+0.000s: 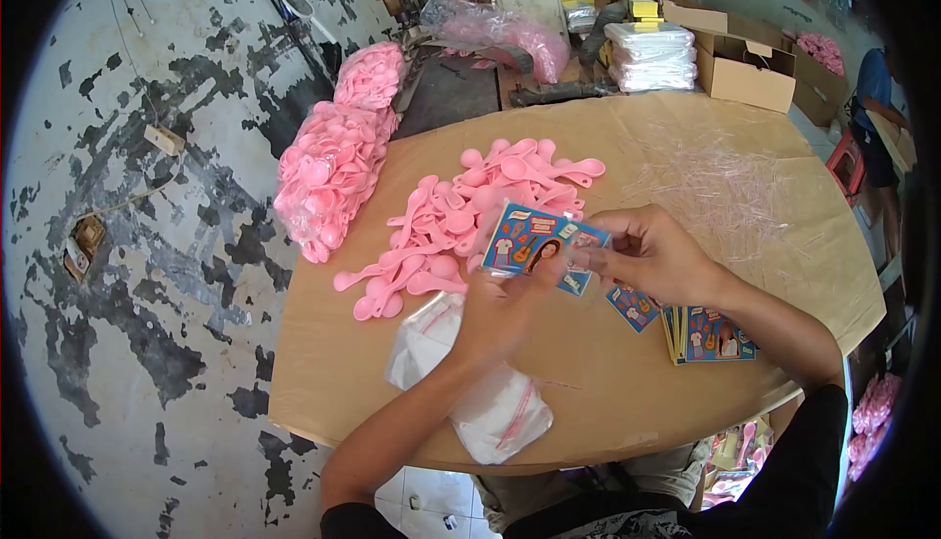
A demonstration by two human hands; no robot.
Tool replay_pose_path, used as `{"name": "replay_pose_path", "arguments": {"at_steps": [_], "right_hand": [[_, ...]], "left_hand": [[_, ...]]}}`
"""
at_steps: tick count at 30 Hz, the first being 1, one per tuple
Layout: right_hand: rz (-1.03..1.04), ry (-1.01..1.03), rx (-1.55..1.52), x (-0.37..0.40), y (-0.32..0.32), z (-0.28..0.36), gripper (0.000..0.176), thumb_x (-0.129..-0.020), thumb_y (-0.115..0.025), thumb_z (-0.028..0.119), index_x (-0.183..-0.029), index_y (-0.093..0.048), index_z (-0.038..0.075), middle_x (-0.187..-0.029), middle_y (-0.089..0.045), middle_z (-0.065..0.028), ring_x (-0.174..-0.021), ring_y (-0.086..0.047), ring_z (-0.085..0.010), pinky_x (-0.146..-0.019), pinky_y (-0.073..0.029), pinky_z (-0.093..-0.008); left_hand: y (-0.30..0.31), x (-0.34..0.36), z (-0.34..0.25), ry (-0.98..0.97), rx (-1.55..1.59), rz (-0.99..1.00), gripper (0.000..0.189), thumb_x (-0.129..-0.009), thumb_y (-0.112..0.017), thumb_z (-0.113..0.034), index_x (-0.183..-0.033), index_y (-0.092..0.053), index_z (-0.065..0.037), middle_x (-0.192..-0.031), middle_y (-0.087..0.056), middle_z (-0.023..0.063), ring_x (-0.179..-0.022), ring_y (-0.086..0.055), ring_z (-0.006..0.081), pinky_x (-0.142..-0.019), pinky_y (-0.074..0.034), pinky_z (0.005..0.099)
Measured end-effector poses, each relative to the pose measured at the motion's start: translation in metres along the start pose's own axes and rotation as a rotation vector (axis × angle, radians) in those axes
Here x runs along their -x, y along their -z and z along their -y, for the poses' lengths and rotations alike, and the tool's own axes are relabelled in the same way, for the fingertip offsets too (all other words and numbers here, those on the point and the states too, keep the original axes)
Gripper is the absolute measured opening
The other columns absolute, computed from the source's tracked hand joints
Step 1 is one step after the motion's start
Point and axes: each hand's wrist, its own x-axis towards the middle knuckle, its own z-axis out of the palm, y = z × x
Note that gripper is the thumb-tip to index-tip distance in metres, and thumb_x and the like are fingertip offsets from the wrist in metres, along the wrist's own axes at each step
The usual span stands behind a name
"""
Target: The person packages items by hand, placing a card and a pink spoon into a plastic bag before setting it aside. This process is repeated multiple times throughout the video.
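Printed blue cards (520,241) are held up over the middle of the table by my left hand (512,299), its fingers closed round their lower edge. My right hand (642,250) pinches at the right edge of the cards, its fingertips pressed together. Just beyond lies a heap of pink spoons (456,211). Under my left forearm are clear plastic bags (505,412). To the right, below my right wrist, sit a loose blue card (632,306) and a stack of blue cards (720,335).
Thin clear strips (711,181) are spread at the right of the table (392,412). Bagged pink spoons (333,176) stand at the left edge. Behind are a stack of clear packets (652,54) and a cardboard box (750,73). A person (875,118) is at the far right.
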Motion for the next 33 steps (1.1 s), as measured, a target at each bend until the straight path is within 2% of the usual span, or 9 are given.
{"name": "replay_pose_path", "arguments": {"at_steps": [2,8,10,11,14,19,22,26,33], "right_hand": [[-0.018,0.019,-0.021,0.0,-0.001,-0.007,0.018,-0.095,-0.062,0.016,-0.105,-0.066,0.001,-0.075,-0.06,0.0035,-0.064,-0.049,-0.0014,-0.057,-0.043,-0.0211],[-0.059,0.096,-0.048,-0.002,-0.006,-0.005,0.015,-0.092,-0.067,0.017,-0.098,-0.066,0.003,-0.077,-0.062,0.0029,-0.069,-0.053,-0.0012,-0.058,-0.043,-0.0208],[-0.044,0.093,-0.137,-0.002,-0.011,-0.001,0.014,-0.091,-0.068,0.016,-0.095,-0.065,0.003,-0.078,-0.063,0.0022,-0.071,-0.054,-0.0019,-0.059,-0.043,-0.0208],[0.001,0.035,-0.158,0.0,-0.009,0.005,0.013,-0.091,-0.068,0.015,-0.094,-0.064,0.003,-0.079,-0.063,0.0018,-0.073,-0.055,-0.0023,-0.06,-0.043,-0.0209],[0.073,0.09,-0.009,-0.001,-0.01,-0.007,0.02,-0.095,-0.062,0.022,-0.093,-0.062,0.002,-0.083,-0.064,-0.0009,-0.074,-0.057,-0.0057,-0.062,-0.045,-0.023],[0.271,0.017,0.082,-0.024,-0.018,0.015,0.06,-0.1,-0.036,0.052,-0.087,-0.062,0.0,-0.074,-0.064,-0.0095,-0.063,-0.059,-0.02,-0.061,-0.049,-0.0329],[0.442,-0.3,0.801,-0.046,-0.039,0.052,0.05,-0.101,-0.039,0.043,-0.1,-0.06,-0.002,-0.079,-0.063,-0.0138,-0.07,-0.06,-0.0197,-0.062,-0.049,-0.0341],[0.325,0.143,0.873,-0.062,-0.068,-0.04,0.036,-0.096,-0.053,0.032,-0.106,-0.06,-0.001,-0.082,-0.064,-0.0213,-0.074,-0.063,-0.0329,-0.069,-0.049,-0.0429],[0.35,-0.006,0.935,-0.047,-0.009,-0.017,0.032,-0.096,-0.051,0.027,-0.115,-0.055,0.002,-0.095,-0.064,-0.0228,-0.084,-0.063,-0.0377,-0.073,-0.048,-0.0464]], "left_hand": [[0.005,0.001,0.017,-0.043,-0.185,0.123,0.038,-0.097,-0.059,-0.033,-0.122,-0.062,-0.004,-0.112,-0.065,0.0068,-0.091,-0.06,0.002,-0.05,-0.042,0.0144],[0.009,-0.007,-0.007,-0.123,0.35,0.131,0.053,-0.103,-0.042,-0.038,-0.142,-0.037,-0.003,-0.139,-0.052,0.0087,-0.114,-0.056,0.01,-0.085,-0.048,0.0229],[0.01,-0.005,-0.008,-0.151,0.332,0.178,0.052,-0.102,-0.044,-0.036,-0.141,-0.037,-0.002,-0.139,-0.052,0.0094,-0.114,-0.056,0.0108,-0.089,-0.047,0.0225],[0.004,-0.004,-0.008,-0.195,0.368,0.174,0.047,-0.097,-0.057,-0.023,-0.137,-0.042,-0.002,-0.136,-0.054,0.0101,-0.11,-0.058,0.0119,-0.09,-0.047,0.0229],[0.01,0.001,-0.012,-0.497,-0.083,0.334,0.044,-0.098,-0.053,-0.028,-0.133,-0.041,-0.004,-0.138,-0.049,0.0178,-0.123,-0.053,0.025,-0.099,-0.047,0.0392],[0.059,-0.022,-0.016,-0.406,0.398,0.062,0.042,-0.088,-0.064,-0.007,-0.126,-0.047,-0.003,-0.126,-0.057,0.0154,-0.118,-0.056,0.0244,-0.1,-0.046,0.04],[0.074,-0.03,-0.03,-0.45,0.536,0.005,0.046,-0.086,-0.066,-0.001,-0.127,-0.045,-0.001,-0.128,-0.057,0.0173,-0.115,-0.058,0.0244,-0.099,-0.048,0.0385],[0.077,-0.036,-0.015,-0.406,0.444,0.005,0.046,-0.087,-0.065,-0.001,-0.128,-0.044,-0.002,-0.128,-0.056,0.0192,-0.118,-0.057,0.0267,-0.102,-0.046,0.0407],[0.075,-0.036,-0.022,-0.417,0.535,0.046,0.043,-0.089,-0.065,-0.003,-0.126,-0.044,-0.003,-0.127,-0.057,0.0202,-0.119,-0.057,0.0276,-0.104,-0.045,0.0437]]}}
